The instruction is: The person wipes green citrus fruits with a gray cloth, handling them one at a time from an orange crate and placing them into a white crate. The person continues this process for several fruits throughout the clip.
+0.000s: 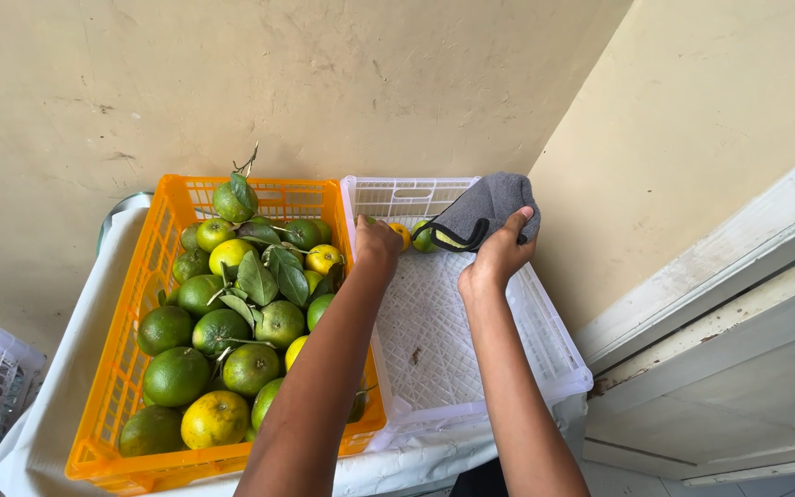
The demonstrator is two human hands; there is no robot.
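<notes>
Hands (499, 250) in white crate (471, 368), beige wall (324, 83)

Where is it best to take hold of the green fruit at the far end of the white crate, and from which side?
Probably from above, fingers around the round body of the green fruit. It lies on the white crate floor against the far wall, with the grey cloth at its right.

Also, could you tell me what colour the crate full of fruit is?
Orange crate, seen clearly in the head view.
</notes>
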